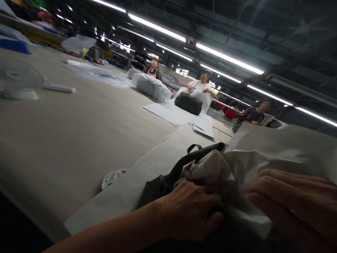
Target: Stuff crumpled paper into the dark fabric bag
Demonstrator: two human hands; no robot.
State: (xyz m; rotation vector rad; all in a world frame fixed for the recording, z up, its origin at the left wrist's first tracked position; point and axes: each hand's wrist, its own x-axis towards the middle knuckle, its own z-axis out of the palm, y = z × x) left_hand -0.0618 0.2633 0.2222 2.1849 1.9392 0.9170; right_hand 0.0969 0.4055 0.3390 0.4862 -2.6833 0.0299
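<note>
Left hand (189,211) curled around crumpled white paper (263,151), right hand (289,203) lying on it with fingers together, grip unclear, a dark bag (158,186) on a long table (79,140) only part covered, its handle (195,147) bare.

Premises: a large factory workroom, evidently used for packing bags. A long, cloth-covered bench (65,140) fills the left and centre of the frame, with three workers (201,84) stationed along it toward upper right. Strip lights (229,58) run beneath a dark, exposed roof. A desk fan (18,79) stands at upper left. Paper sheets (173,114) and a dark bag (188,103) lie at centre; a second dark bag (158,186) sits in crumpled paper (263,158) at lower right.
</note>
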